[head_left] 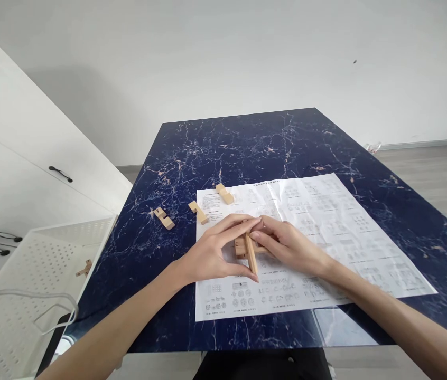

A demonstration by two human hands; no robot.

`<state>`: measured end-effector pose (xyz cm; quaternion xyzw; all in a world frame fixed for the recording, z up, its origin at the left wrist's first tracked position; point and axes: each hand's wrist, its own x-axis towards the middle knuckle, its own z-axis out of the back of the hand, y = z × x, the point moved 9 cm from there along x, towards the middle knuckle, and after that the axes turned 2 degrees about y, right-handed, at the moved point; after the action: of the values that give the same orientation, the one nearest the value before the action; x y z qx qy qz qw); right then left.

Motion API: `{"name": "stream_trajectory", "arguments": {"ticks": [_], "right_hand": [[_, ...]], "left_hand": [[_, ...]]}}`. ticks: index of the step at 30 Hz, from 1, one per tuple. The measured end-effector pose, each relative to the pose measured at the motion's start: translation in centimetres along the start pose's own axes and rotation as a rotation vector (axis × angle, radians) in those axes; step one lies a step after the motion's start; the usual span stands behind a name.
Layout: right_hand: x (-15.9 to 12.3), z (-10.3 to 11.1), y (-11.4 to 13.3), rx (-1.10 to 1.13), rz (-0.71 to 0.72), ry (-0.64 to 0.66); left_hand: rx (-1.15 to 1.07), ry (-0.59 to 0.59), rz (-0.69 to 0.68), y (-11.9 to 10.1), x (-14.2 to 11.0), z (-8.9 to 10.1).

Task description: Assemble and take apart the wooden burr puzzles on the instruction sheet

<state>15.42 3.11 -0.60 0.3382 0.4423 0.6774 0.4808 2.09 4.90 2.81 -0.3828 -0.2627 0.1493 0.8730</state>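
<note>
Both hands meet over the printed sheet, closed around a few joined wooden puzzle pieces (251, 256). My left hand (216, 248) spans one upright-looking bar, its thumb at the near end and its fingers at the far end. From the other side my right hand (285, 244) pinches the pieces, its fingertips touching those of the left; part of the wood is hidden under them. Left of the hands lie three loose pieces: a notched wooden block marked with a 3 (164, 217), a second notched block (198, 212), and a third block (224, 193) on the sheet's top edge.
A creased instruction sheet (338, 237) with printed diagrams covers the near part of the dark blue marbled table (223, 142). To the left stand a white perforated basket (17, 311) with a wooden piece (84, 267) inside, a white cable (29, 293) and a white cabinet (29, 121).
</note>
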Motion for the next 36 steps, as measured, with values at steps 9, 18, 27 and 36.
{"name": "stream_trajectory", "arguments": {"ticks": [9,18,27,36], "right_hand": [[0.4,2.0,0.3,0.19,-0.058,-0.074],[0.2,2.3,0.5,0.138,-0.007,-0.061],[0.2,2.3,0.4,0.154,-0.008,-0.144],[0.0,2.3,0.8,0.162,-0.003,-0.155]], "left_hand": [[-0.112,-0.16,0.113,0.4,0.1,1.2],[-0.102,-0.11,0.102,0.4,0.3,1.4],[-0.054,-0.163,0.089,0.2,0.2,1.6],[-0.061,-0.17,0.09,0.5,0.2,1.7]]}}
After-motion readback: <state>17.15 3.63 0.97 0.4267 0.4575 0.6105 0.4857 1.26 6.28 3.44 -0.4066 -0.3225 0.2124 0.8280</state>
